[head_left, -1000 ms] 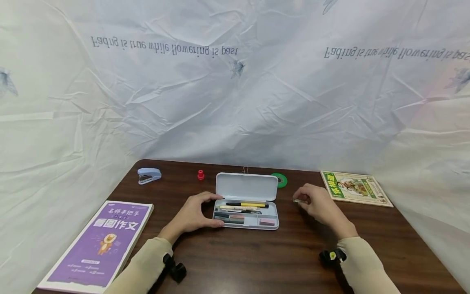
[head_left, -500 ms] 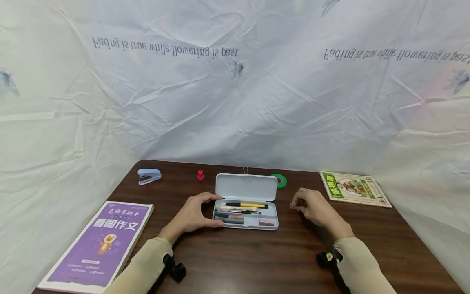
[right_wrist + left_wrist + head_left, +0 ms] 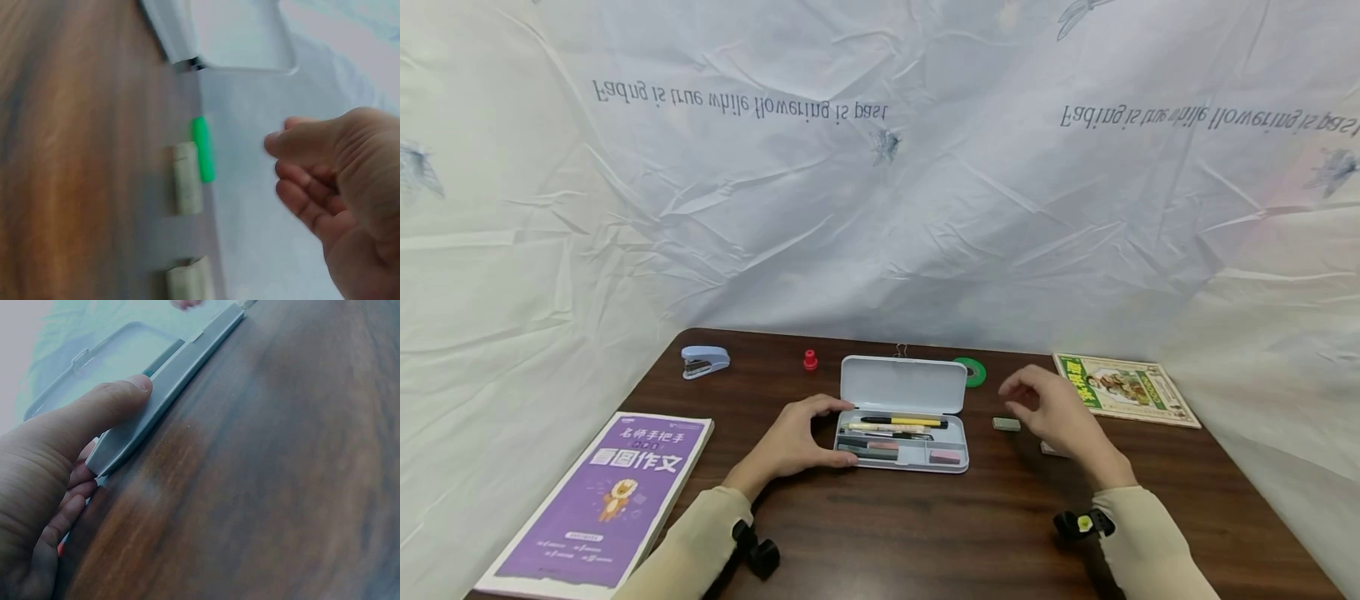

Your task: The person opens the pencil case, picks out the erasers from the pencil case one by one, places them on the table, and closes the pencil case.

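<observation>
**Desk stock: case open, two erasers out**

- Left hand (image 3: 793, 442): grips left end of case (image 3: 901, 417); thumb on near rim, fingers curled round far side. Wrist view shows thumb (image 3: 106, 409) pressed on the rim.
- Case: pale blue, lid up, mid-table (image 3: 925, 533). Tray holds yellow pen (image 3: 904, 420), other pens/pencils behind and below it, dark block front left, pink eraser (image 3: 945, 456) front right.
- Right hand (image 3: 1052, 412): raised above table, right of case, fingers loosely bent, holds nothing.
- Eraser (image 3: 1006, 424): small, grey-white, flat on table betw. case and right hand, just below fingertips, not touched. Second eraser (image 3: 1047, 449) near it, partly hidden by the hand; wrist view shows both (image 3: 187, 177), (image 3: 190, 282) side by side.
- Tape roll (image 3: 972, 370): green, behind case, right of lid.
- Stapler (image 3: 704, 361): blue, far left corner.
- Red cap (image 3: 809, 360): far edge, left of lid.
- Binder clip (image 3: 900, 349): behind lid, mostly hidden.
- Purple book (image 3: 610, 492): near left.
- Green book (image 3: 1120, 387): far right.
- Backdrop: creased white sheet w/ printed text.
</observation>
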Demonstrator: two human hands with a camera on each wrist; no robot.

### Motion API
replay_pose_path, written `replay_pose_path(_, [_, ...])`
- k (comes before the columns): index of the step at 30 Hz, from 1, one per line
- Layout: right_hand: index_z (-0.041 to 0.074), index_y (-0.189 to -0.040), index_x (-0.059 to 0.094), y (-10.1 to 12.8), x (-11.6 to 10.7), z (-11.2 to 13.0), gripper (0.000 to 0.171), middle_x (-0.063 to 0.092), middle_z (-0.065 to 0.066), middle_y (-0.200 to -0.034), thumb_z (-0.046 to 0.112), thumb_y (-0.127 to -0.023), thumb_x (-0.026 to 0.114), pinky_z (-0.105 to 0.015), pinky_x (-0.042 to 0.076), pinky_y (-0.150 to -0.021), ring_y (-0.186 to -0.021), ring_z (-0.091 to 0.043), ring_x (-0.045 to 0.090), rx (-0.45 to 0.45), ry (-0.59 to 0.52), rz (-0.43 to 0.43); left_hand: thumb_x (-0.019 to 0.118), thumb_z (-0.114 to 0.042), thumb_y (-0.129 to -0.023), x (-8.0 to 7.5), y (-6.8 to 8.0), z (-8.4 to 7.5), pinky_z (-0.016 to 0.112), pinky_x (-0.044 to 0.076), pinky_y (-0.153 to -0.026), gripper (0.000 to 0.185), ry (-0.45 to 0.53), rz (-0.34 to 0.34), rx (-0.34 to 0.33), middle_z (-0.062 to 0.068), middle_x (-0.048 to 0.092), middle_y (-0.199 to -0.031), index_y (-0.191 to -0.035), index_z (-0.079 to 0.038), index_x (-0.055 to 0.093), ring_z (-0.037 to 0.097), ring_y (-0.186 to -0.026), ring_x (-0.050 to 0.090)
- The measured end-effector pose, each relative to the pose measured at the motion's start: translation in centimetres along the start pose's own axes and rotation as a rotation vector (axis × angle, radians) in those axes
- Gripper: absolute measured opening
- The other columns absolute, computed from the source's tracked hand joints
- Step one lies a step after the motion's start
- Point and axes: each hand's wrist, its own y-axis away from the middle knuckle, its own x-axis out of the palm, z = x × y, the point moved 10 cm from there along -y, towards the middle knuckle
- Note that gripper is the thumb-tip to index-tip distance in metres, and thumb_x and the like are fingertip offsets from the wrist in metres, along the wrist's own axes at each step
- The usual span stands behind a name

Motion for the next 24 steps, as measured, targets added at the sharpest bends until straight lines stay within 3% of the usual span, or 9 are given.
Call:
replay_pose_path(5, [0.014,-0.126,0.077,-0.2,-2.0,2.0,0.032,0.078,-0.004,-0.116,0.003,-0.098,0.086,-0.038,0.064,-0.083,-0.099,-0.019,0.075,-0.030,-0.076,-0.098,0.101,-0.061,-0.076,0.0,0.1,-0.1,0.054,0.053,-0.111,0.079,-0.004,0.000,0.003,-0.006,0.070,-0.143,-0.143,-0.028,0.074,0.022,-0.130,0.065])
replay_pose_path(9, [0.017,-0.130,0.076,-0.4,-2.0,3.3,0.035,0.078,-0.001,-0.119,0.006,-0.099,0.086,-0.029,0.063,-0.085,-0.102,-0.018,0.077,-0.029,-0.202,-0.083,0.100,-0.061,-0.076,0.0,0.0,-0.1,0.055,0.053,-0.112,0.079,0.000,0.001,0.005,-0.007,0.070,-0.143,-0.142,-0.028,0.074,0.022,-0.131,0.065])
replay_pose_path(13, [0.013,-0.130,0.076,-0.7,-0.3,4.9,0.036,0.077,-0.004,-0.119,0.002,-0.097,0.086,-0.030,0.064,-0.088,-0.104,-0.023,0.077,-0.055,-0.346,-0.005,0.100,-0.062,-0.076,0.0,0.0,-0.1,0.055,0.053,-0.112,0.078,-0.002,0.001,0.007,-0.006,0.071,-0.143,-0.142,-0.028,0.074,0.022,-0.131,0.065])
replay_pose_path(16, [0.008,-0.128,0.077,-0.6,1.9,6.2,0.035,0.078,-0.010,-0.118,-0.001,-0.096,0.086,-0.032,0.065,-0.088,-0.102,-0.026,0.077,-0.097,-0.376,0.087,0.100,-0.062,-0.076,0.0,-0.1,-0.1,0.055,0.053,-0.113,0.078,0.002,0.006,0.000,-0.005,0.070,-0.144,-0.142,-0.028,0.074,0.023,-0.133,0.065])
replay_pose_path(18, [0.006,-0.126,0.078,-0.5,3.6,6.9,0.032,0.078,-0.011,-0.116,0.000,-0.096,0.087,-0.035,0.065,-0.087,-0.100,-0.024,0.076,-0.119,-0.364,0.166,0.100,-0.061,-0.076,0.0,-0.1,-0.1,0.055,0.052,-0.113,0.078,0.005,0.008,-0.003,-0.005,0.070,-0.145,-0.142,-0.029,0.074,0.022,-0.133,0.065])
replay_pose_path(24, [0.014,-0.117,0.081,0.4,7.5,7.8,0.019,0.077,0.003,-0.107,0.006,-0.100,0.084,-0.035,0.064,-0.081,-0.094,-0.008,0.072,-0.148,-0.275,0.374,0.101,-0.059,-0.076,0.0,-0.1,-0.1,0.054,0.053,-0.114,0.077,0.001,0.009,-0.002,-0.006,0.069,-0.145,-0.142,-0.030,0.074,0.022,-0.133,0.064])
